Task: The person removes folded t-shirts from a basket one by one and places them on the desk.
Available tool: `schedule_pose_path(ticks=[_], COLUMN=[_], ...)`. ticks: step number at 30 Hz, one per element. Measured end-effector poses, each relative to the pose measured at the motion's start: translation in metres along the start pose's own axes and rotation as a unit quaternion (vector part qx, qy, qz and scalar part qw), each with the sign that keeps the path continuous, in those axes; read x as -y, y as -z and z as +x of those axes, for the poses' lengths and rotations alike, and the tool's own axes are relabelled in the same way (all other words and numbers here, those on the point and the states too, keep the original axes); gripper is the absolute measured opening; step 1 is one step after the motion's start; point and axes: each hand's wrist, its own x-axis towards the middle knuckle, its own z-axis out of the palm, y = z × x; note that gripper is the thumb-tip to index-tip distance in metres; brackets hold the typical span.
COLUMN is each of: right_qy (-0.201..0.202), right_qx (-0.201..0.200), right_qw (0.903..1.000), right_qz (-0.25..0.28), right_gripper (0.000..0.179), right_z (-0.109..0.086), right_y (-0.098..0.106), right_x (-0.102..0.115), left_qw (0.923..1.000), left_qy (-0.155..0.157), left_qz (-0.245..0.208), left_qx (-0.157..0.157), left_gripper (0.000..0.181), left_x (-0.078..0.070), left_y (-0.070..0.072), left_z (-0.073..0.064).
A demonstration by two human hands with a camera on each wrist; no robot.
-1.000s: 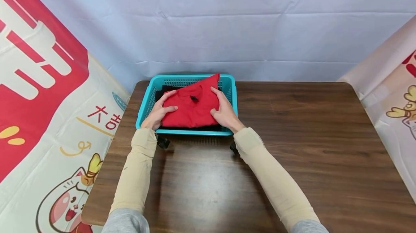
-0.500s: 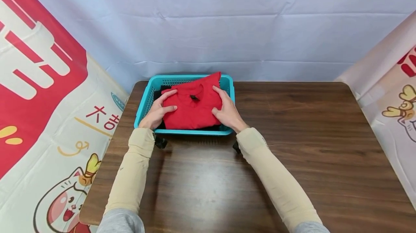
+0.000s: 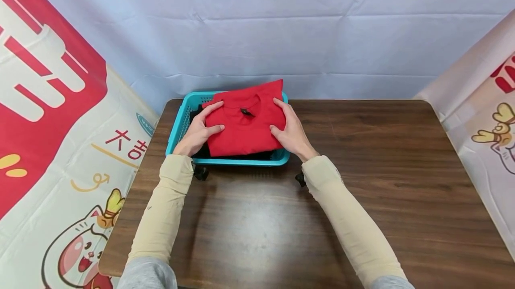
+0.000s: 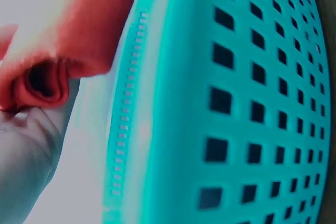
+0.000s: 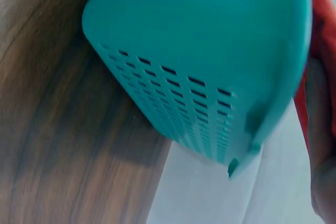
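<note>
Two hands (image 3: 199, 132) (image 3: 291, 134), one red shirt (image 3: 245, 125)

Dark wooden table in a cloth-draped corner

The wooden table (image 3: 362, 181), dark brown with rounded corners, catches a soft glare near its front. A creased pale white backdrop cloth (image 3: 257, 34) hangs behind it. A red-and-cream cartoon cat banner (image 3: 60, 146) leans at the left; a cream cartoon banner (image 3: 483, 119) slopes at the right.
</note>
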Motion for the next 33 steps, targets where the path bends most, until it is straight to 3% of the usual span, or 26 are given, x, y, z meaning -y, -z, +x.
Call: schedule_pose_path(ticks=[8, 20, 27, 33], right_qy=[0.008, 0.012, 0.026, 0.023], right_qx=[0.003, -0.029, -0.047, -0.061], right_qw=[0.9999, 0.9994, 0.9983, 0.9975], right_qz=[0.012, -0.010, -0.021, -0.029], right_gripper=[0.078, 0.081, 0.081, 0.081], right_z=[-0.005, -0.018, -0.026, -0.032], right_y=[0.021, 0.050, 0.064, 0.075], right_x=[0.002, 0.005, 0.003, 0.000], left_qw=[0.9992, 0.9961, 0.9944, 0.9941], left_qy=[-0.024, -0.071, -0.076, -0.068], left_qz=[0.026, 0.031, 0.049, 0.033], left_qx=[0.017, 0.040, 0.055, 0.077], left_gripper=[0.068, 0.068, 0.068, 0.071], left_x=[-0.013, -0.028, -0.035, -0.039], left_y=[-0.013, -0.036, -0.049, -0.060], left_z=[0.000, 0.006, 0.010, 0.014])
